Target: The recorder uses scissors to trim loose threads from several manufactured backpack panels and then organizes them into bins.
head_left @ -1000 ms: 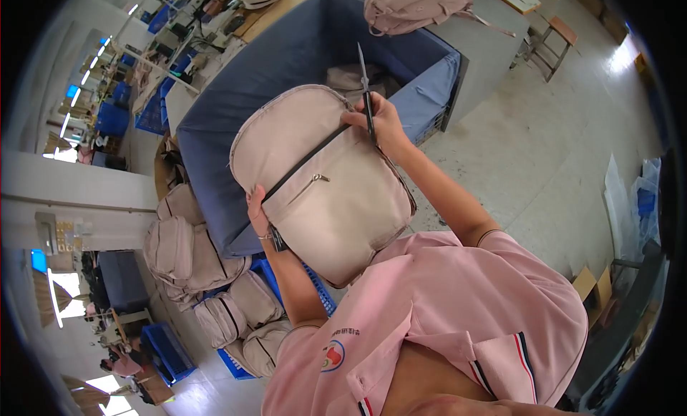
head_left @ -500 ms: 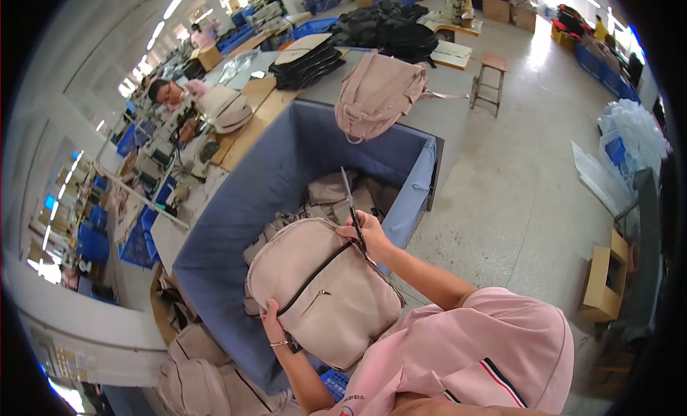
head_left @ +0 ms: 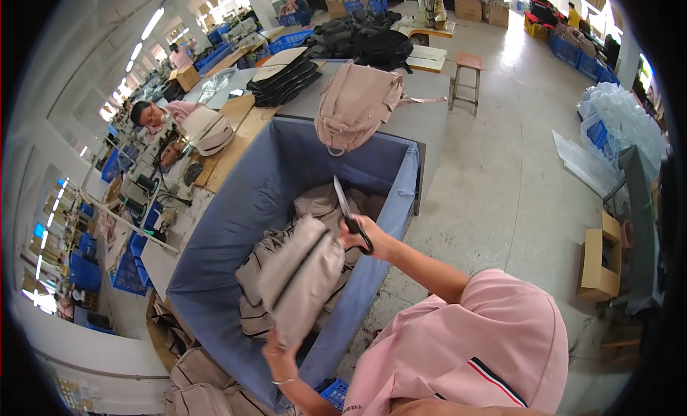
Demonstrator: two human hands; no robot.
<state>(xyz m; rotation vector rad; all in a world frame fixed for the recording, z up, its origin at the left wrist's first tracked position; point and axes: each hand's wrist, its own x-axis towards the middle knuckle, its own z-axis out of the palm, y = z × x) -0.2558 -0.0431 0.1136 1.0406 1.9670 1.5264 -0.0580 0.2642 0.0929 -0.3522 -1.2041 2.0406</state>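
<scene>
Over a deep blue cloth-lined bin (head_left: 215,237) I hold a beige-pink backpack piece (head_left: 308,276), tilted and blurred, with a dark zip line along it. My left hand (head_left: 281,355) is closed on its near edge. My right hand (head_left: 368,237) is closed round the black handles of scissors (head_left: 340,195), their blades pointing away from me. The right fingers also meet the piece's far edge; whether they grip it, I cannot tell. Below, several similar beige pieces (head_left: 257,312) lie in the bin.
A finished-looking pink backpack (head_left: 358,104) lies on the grey table at the bin's far edge. Stacked black-and-beige panels (head_left: 285,79) stand beside it. At left a person (head_left: 154,115) works at a sewing machine. A wooden stool (head_left: 466,83) and an open carton (head_left: 601,258) stand at right.
The backpack piece has turned from facing me broadly to a narrow, tilted view over the bin. My left hand has moved lower. The scissors remain in my right hand.
</scene>
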